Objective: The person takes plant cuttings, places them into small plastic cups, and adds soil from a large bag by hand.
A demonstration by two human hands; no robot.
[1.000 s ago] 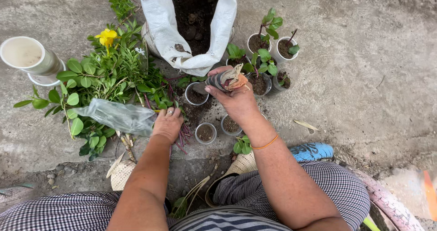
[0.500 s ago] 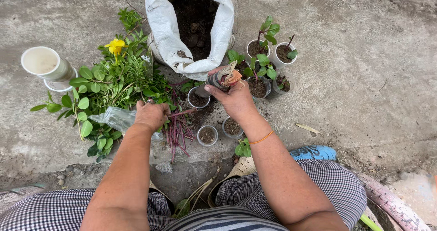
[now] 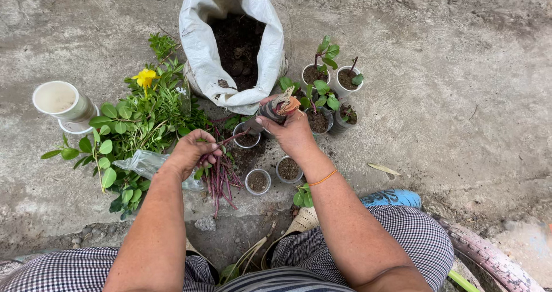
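Purple-red stem cuttings (image 3: 221, 174) lie in a bunch on the concrete ground (image 3: 460, 114), below the white soil sack (image 3: 233, 42). Left hand (image 3: 192, 153) rests on top of the bunch, fingers (image 3: 210, 151) curled shut around one thin reddish stem that slants up toward the sack. Right hand (image 3: 293, 132) is just below the sack's mouth, fingers wrapped tight around a small dark cup (image 3: 271, 111) tilted on its side, with pale dried roots or fibres sticking out; what exactly is inside, cannot tell. Orange band on the right wrist. Small soil-filled plastic cups (image 3: 257, 181) stand below the sack, between the two hands and just under them. Cups with green seedlings (image 3: 322, 68) sit right of the sack. Leafy green branches (image 3: 135, 125) with a yellow flower (image 3: 145, 76) lie left of the sack; clear plastic bag (image 3: 144, 162) on them, touching the left wrist. White cup (image 3: 57, 99) stands far left of the sack. Blue sandal (image 3: 394, 198) beside the right knee.
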